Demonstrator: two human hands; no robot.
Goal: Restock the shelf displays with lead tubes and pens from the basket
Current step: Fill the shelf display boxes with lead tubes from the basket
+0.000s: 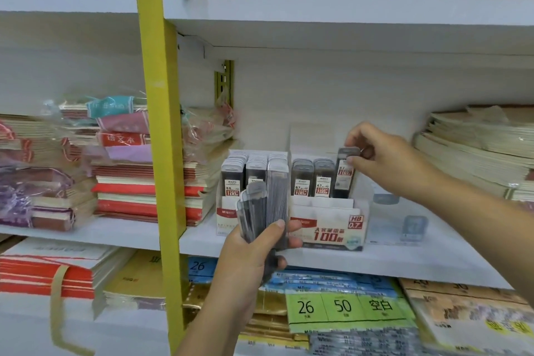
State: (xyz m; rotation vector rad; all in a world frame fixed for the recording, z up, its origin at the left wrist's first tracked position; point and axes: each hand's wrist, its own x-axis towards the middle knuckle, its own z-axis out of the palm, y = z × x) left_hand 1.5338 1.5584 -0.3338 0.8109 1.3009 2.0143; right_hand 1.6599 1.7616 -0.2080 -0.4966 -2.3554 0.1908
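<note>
Currently, a dark lead tube (344, 175) is held upright at the right end of the HB 0.7 display box (329, 230). Its long axis is near vertical, with the cap uppermost and the printed label turned towards the camera. Its lower end is sunk behind the box's front tiers, while its top stands higher than the two rows of 0.7 tubes (313, 179) just to its left. The cap is pinched between the thumb and fingers of the right hand (387, 159), which is reached in from the right.

A bundle of lead tubes (260, 211) is gripped in the left hand (254, 260), with the fingers curled round the lower ends. These tubes are fanned slightly, caps up and leaning a little to the left (their labels cannot be read from this side). The bundle is held in front of a second display box (228, 215), which is filled with 0.5 tubes and set just beside the first.

Both boxes are stood on a white shelf (419, 263). Stacked notebooks (130, 182) are seen to the left, beyond a yellow upright (160, 124), and piles of pale exercise books (476, 153) are seen to the right.
</note>
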